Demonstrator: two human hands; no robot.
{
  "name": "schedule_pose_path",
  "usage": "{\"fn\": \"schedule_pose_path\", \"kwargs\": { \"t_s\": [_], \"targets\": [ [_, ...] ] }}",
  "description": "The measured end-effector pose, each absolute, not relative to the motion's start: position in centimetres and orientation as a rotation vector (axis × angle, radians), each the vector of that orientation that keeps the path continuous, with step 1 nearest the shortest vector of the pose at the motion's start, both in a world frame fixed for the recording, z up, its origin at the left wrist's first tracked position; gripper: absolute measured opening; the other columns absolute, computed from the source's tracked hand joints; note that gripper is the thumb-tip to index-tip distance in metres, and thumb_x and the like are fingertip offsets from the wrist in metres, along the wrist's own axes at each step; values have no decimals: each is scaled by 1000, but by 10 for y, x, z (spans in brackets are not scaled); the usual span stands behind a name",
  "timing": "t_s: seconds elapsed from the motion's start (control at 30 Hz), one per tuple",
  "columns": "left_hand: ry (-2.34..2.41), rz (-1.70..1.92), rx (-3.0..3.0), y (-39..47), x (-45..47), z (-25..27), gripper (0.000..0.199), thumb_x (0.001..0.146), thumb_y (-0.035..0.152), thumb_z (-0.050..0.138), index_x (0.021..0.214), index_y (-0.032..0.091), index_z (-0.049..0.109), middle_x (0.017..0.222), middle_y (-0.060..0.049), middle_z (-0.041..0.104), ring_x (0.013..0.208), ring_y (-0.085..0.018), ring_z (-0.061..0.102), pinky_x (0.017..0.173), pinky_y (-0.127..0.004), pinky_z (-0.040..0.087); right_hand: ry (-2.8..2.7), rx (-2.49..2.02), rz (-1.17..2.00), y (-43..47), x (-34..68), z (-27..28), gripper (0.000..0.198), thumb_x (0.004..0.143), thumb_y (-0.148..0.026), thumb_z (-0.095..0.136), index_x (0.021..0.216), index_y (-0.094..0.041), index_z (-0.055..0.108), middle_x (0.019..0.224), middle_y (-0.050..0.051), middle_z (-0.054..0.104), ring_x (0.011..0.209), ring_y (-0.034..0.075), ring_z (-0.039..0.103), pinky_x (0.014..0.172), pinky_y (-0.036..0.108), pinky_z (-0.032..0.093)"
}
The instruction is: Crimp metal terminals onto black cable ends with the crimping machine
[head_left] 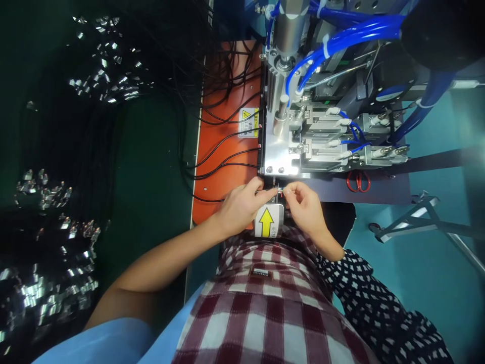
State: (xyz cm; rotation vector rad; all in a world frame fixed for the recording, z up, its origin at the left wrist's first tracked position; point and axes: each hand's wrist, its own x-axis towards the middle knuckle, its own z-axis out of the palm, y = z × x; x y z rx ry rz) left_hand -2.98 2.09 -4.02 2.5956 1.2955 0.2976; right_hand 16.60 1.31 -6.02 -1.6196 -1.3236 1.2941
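Fingers of both hands are nearly closed in a pinch: left hand (pixel 242 205) has thumb and index on a small cable end (pixel 280 190), right hand (pixel 305 206) pinches at its other side, fingertips almost meeting. Biggest thing is the metal machine (pixel 280 149) with blue air tubes (pixel 364 29), just beyond the hands. Orange work surface (pixel 223 151) to its left, black cables (pixel 222 134) running across it to the machine's edge. Far left, dark cable bundles with shiny ends (pixel 109 65), partly blurred. Plate with a yellow arrow (pixel 266 222) sits just below the hands, arrow pointing at the machine. Warning label (pixel 249 123) on the orange surface, under some cables. Red-handled scissors (pixel 358 181) right of the right hand, well apart. Smallest: the cable end, between the fingertips at the machine's near edge, with a bit of red showing; finer detail too small to tell.
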Motion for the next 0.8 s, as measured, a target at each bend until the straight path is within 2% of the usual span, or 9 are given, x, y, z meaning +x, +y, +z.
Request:
{"fn": "schedule_pose_path", "kwargs": {
  "t_s": [0.13,0.3,0.53,0.67,0.8],
  "targets": [
    [1286,288,2648,22,-29,-39,36,98,18,43,126,23,64,92,-8,57,77,-18,60,65,-27,52,-1406,-1698,1171,12,162,-54,19,90,-36,55,77,-22,56,66,1,60,56,15,54,54,30,43],
    [1289,288,2649,22,-27,-37,35,99,18,40,123,21,66,91,-8,59,73,-17,59,65,-27,51,-1469,-1752,1083,12,159,-50,17,90,-31,54,75,-23,56,63,1,59,55,16,53,52,30,39],
    [1230,403,2621,24,-29,-39,34,98,18,43,122,20,67,93,-8,61,76,-17,60,67,-28,52,-1289,-1697,1268,10,169,-55,20,90,-39,58,81,-21,62,68,1,64,56,16,61,58,31,47],
    [1249,375,2607,23,-28,-38,35,97,16,43,122,21,67,94,-8,60,76,-17,60,67,-28,52,-1350,-1650,1092,8,167,-54,18,90,-38,61,92,-21,66,80,3,68,63,16,61,64,32,49],
    [1273,350,2613,23,-27,-37,34,95,14,44,119,21,67,94,-8,60,79,-17,61,69,-28,53,-1484,-1601,917,7,160,-55,13,91,-31,59,86,-21,65,81,2,66,69,16,59,68,32,48]
  ]
}}
